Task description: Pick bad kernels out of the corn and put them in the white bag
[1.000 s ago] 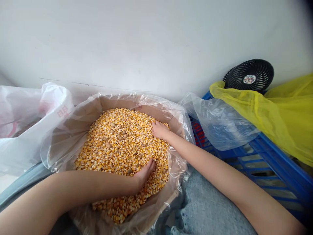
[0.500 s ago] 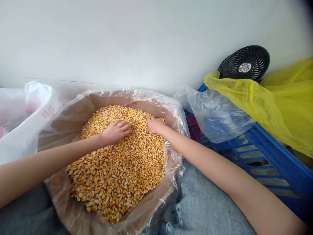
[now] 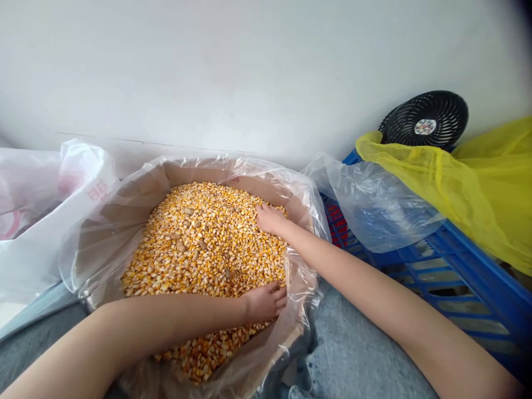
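Yellow corn kernels (image 3: 233, 249) fill a cardboard box lined with a clear plastic bag (image 3: 320, 205) that stands between my legs. My left hand (image 3: 265, 302) lies low over the corn by the box's near right side, its fingers extended and slightly apart. Farther back, my right hand (image 3: 270, 218) rests on the kernels against the right side; its fingers look open, with the tips partly sunk in corn. Several brown lumps, such as this peanut-like piece (image 3: 180, 246), lie among the kernels left of the hands.
A blue plastic crate (image 3: 469, 260) stands at right, with clear plastic film (image 3: 386, 205) and yellow mesh (image 3: 490, 188) over its edge. Behind it a black fan-like round grille (image 3: 426, 119) leans on the white wall (image 3: 233, 72). White plastic bags (image 3: 83, 177) lie at left.
My left hand has moved from the middle of the corn toward me and right, uncovering brown lumps. My right hand stays at about the same spot. The view has shifted slightly.
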`<state>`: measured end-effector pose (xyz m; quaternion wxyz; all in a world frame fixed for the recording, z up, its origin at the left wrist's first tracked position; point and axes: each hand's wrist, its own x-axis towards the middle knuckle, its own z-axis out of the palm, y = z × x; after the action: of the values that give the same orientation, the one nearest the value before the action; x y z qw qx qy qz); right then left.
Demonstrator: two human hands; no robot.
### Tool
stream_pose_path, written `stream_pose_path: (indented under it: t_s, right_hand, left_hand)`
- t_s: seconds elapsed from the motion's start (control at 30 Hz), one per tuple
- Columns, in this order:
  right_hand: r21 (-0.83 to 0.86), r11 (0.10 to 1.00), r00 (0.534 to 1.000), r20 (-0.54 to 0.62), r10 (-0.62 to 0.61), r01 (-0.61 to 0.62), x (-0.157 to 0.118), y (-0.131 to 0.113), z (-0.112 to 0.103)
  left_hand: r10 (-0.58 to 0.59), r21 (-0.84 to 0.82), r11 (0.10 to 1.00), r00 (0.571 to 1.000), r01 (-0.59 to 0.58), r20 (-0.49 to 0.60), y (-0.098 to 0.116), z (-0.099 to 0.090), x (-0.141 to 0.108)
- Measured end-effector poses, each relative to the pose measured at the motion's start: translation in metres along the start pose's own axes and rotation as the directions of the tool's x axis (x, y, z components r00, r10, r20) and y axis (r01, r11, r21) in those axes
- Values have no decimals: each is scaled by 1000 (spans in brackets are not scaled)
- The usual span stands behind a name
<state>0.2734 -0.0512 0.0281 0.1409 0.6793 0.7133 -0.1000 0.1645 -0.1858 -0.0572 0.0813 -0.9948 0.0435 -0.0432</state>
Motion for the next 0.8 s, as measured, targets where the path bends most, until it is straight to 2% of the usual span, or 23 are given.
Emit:
stream_pose_path:
  t_s: [0.13,0.27,0.43,0.5,0.53,0.57,0.6,0.67,0.7,0.73,0.8]
  right_hand:
    - [-5,1000,1000,5,9,-9,-1,0,-2]
    - [1,1000,1000,7,6,-6,-1,0,-2]
    - [14,1000,1000,-5,27,-27,1,2,1]
    - [10,1000,996,-80,24,-23,1,0,0]
    - [8,1000,990,-144,3,-2,0,-3,-1]
    - [5,999,976,-217,-37,39,-2,-6,-3]
    - [2,995,955,-283,-92,97,-4,-11,-5]
    - [-11,971,907,-355,-229,240,-8,-24,-7]
    - [-25,947,880,-362,-308,321,-10,-32,-6]
    - [-46,913,848,-354,-395,407,-12,-40,-5]
    - [-92,819,764,-317,-563,566,-14,-56,0]
  left_hand:
    - [-61,78,995,998,61,3,-19,-1,-20]
    - [-101,43,994,994,99,47,-45,-13,-46]
    - [-89,-52,994,986,97,141,-95,-46,-87]
    - [-106,-65,991,981,118,160,-116,-63,-107]
    - [-152,-56,985,975,163,163,-126,-70,-117]
    - [-238,-33,969,958,247,160,-135,-75,-127]
    - [-359,-4,932,922,363,145,-144,-79,-137]
    - [-578,35,815,808,578,112,-158,-80,-153]
    - [-640,37,767,761,640,106,-162,-78,-159]
    - [-666,29,744,737,668,113,-166,-76,-164]
    - [-665,5,742,734,671,137,-170,-72,-172]
